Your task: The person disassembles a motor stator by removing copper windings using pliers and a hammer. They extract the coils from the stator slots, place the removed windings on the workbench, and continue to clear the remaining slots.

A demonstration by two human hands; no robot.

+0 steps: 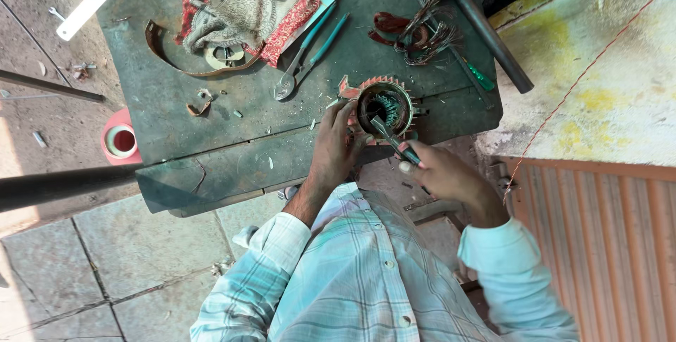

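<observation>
Two hands at the motor stator [384, 106] on the workbench [211, 123] front edge. Left hand [334, 146] cupped on its rim, steadying; right hand [436, 171] closed around teal-handled pliers [394, 141] (tips inside the bore). Risk: pliers slip and nick windings, or stator tips off the edge.

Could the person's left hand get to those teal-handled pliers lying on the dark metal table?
Probably yes. The left hand rests on the round motor stator, and the teal-handled pliers lie just beyond on the dark metal table, with only small scraps between.
</observation>
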